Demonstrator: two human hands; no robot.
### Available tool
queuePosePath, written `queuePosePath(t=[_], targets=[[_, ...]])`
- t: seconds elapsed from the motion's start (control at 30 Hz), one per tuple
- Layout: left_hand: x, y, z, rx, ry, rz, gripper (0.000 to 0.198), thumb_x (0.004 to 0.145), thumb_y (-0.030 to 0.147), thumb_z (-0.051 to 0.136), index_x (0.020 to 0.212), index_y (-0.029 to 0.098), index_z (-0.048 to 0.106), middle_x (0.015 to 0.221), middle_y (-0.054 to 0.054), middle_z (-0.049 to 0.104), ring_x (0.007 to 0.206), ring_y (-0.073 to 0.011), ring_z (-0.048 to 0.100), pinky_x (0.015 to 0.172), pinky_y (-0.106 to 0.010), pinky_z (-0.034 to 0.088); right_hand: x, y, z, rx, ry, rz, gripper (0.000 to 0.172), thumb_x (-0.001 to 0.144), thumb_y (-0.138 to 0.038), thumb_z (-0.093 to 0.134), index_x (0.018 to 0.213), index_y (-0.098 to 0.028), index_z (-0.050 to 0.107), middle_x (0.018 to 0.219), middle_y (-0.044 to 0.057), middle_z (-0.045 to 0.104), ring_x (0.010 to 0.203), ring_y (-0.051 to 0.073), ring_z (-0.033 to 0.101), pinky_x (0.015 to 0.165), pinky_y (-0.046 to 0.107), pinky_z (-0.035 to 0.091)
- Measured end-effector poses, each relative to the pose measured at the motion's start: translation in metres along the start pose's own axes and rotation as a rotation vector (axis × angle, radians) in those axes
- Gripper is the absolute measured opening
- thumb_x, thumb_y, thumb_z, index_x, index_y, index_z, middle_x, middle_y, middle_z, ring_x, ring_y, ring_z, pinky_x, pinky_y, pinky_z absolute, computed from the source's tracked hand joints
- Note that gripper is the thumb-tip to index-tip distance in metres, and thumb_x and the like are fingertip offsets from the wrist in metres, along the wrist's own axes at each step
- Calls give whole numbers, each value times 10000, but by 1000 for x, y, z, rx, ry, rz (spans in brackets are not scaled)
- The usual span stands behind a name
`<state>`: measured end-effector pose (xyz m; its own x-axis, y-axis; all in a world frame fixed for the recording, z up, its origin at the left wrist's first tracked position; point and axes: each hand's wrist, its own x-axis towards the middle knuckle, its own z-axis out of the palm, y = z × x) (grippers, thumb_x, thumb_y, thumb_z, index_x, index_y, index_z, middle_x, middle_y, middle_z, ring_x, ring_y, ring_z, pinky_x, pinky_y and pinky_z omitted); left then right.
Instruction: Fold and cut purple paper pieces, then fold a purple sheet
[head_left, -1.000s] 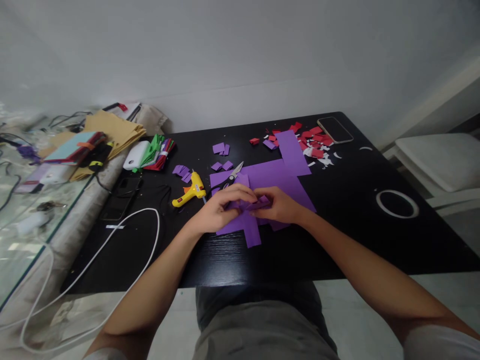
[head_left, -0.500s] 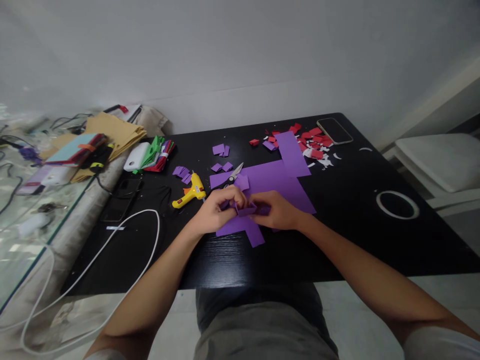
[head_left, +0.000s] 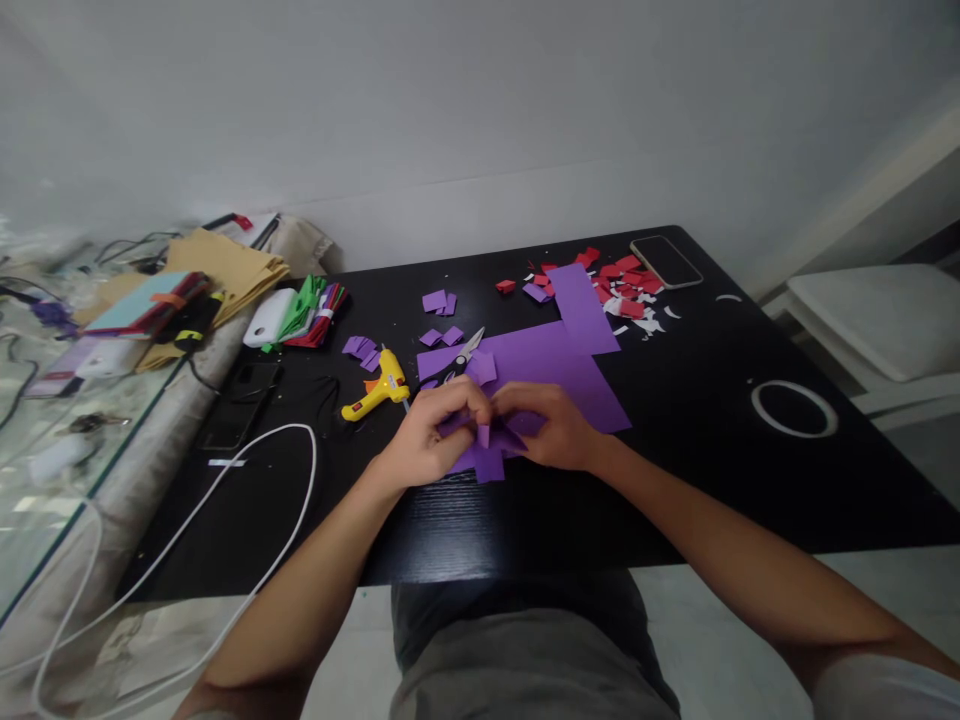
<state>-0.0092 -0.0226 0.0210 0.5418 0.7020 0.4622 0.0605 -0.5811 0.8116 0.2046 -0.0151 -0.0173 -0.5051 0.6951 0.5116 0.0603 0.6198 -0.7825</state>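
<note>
Both hands meet over purple paper near the table's front. My left hand [head_left: 437, 437] pinches a small folded piece of purple paper [head_left: 484, 436] between thumb and fingers. From the other side, my right hand [head_left: 553, 424] grips the same paper, its fingertips close to the left ones. A purple strip [head_left: 490, 468] sticks out below them toward the table's front edge. Beneath lies a large purple sheet [head_left: 577, 380], with another purple piece [head_left: 586, 312] across its far end. Scissors [head_left: 469, 350] rest with open blades just beyond my left hand. The fingers hide part of the folded paper.
Left of the hands lies a yellow glue gun [head_left: 381, 385]. Small purple pieces [head_left: 362, 350] lie beyond it. Red scraps [head_left: 630, 285] and a phone [head_left: 666, 261] are at the back right. A tape ring [head_left: 795, 409] lies right; a white cable [head_left: 311, 480] loops left.
The folded purple paper has turned in my fingers, and the strip below now points more straight toward me. My left hand has shifted slightly nearer the front edge.
</note>
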Motion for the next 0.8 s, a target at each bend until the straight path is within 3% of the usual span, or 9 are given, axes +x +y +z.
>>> queuePosePath(t=[0.2, 0.37, 0.5, 0.67, 0.73, 0.8], targets=[[-1, 3, 2, 17, 15, -36, 198, 752, 31, 526, 829, 190, 613, 801, -22, 620, 769, -167, 568, 730, -324, 453, 1, -2, 1, 10, 1, 30, 72, 890, -162, 697, 937, -211, 719, 928, 54, 734, 818, 185, 697, 753, 334, 580], [-1, 8, 5, 11, 41, 25, 197, 789, 24, 545, 822, 196, 634, 803, -29, 641, 801, -182, 598, 765, -346, 477, 0, -5, 0, 24, 23, 99, 80, 875, -210, 713, 953, -223, 723, 929, 41, 738, 816, 185, 691, 760, 334, 582], [-1, 8, 3, 9, 49, 24, 223, 835, 42, 578, 950, 197, 691, 926, -58, 693, 896, -205, 630, 812, -360, 490, 0, -4, -2, 42, 22, 78, 120, 875, -222, 707, 994, -221, 724, 996, 57, 751, 876, 200, 710, 774, 334, 580], [2, -7, -6, 62, 314, -149, 118, 903, 156, 605, 968, 191, 698, 939, -51, 669, 835, -175, 598, 739, -309, 468, 0, 1, -7, -3, 28, 3, 172, 873, -269, 726, 1037, -218, 713, 1032, 85, 749, 926, 223, 716, 798, 348, 583], [5, -13, -8, 67, 319, -259, 113, 902, 194, 631, 993, 182, 696, 907, -40, 672, 807, -162, 602, 740, -294, 467, 0, 0, -8, -35, 25, -11, 181, 882, -281, 720, 1051, -219, 706, 1031, 85, 749, 934, 225, 717, 800, 348, 588], [6, -17, -8, 39, 247, -351, 136, 903, 247, 658, 1009, 170, 696, 859, -30, 674, 773, -153, 606, 725, -282, 462, 1, -2, -9, -68, 31, -17, 168, 897, -265, 698, 1059, -221, 702, 1029, 85, 750, 931, 222, 716, 794, 344, 589]])
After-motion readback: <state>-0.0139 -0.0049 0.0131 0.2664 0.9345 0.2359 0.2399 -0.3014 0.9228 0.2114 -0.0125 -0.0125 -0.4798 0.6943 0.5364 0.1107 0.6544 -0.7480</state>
